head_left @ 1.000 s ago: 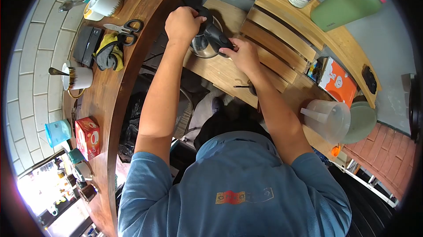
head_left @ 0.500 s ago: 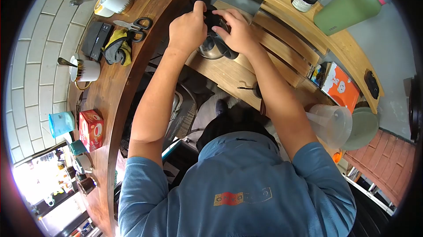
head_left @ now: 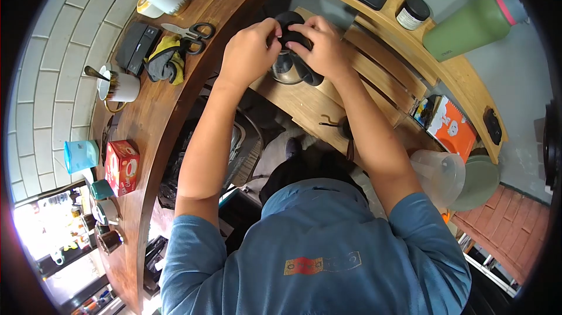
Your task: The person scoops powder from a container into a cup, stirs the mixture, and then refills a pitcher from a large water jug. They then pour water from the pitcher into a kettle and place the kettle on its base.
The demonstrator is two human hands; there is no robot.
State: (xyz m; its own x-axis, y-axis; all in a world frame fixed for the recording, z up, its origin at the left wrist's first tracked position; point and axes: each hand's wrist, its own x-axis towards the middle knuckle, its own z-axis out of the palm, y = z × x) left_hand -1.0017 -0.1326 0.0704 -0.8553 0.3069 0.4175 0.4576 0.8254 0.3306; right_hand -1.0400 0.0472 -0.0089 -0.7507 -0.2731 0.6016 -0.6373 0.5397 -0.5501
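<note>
On the wooden bench a metal kettle (head_left: 287, 71) stands upright, its curved black handle (head_left: 310, 74) to the right. Above its body is a rounded black piece (head_left: 290, 21), dark against the kettle's top. My left hand (head_left: 250, 52) pinches this piece from the left, thumb and fingers together. From the right, my right hand (head_left: 322, 49) curls its fingers and thumb around its edge. Both hands meet close over the kettle, and partly hide what they hold.
Along the left counter (head_left: 170, 75) are scissors (head_left: 190, 33), a yellow-grey glove (head_left: 165, 60), mugs and a red box (head_left: 122, 167). A green bottle (head_left: 468, 31) and black-lidded jar (head_left: 413, 12) are on the right ledge. A clear plastic container (head_left: 439, 177) stands near my right elbow.
The view has shifted slightly. My left hand's raised thumb and fingers have lowered and closed on the black piece. My right hand's fingers have curled further around it.
</note>
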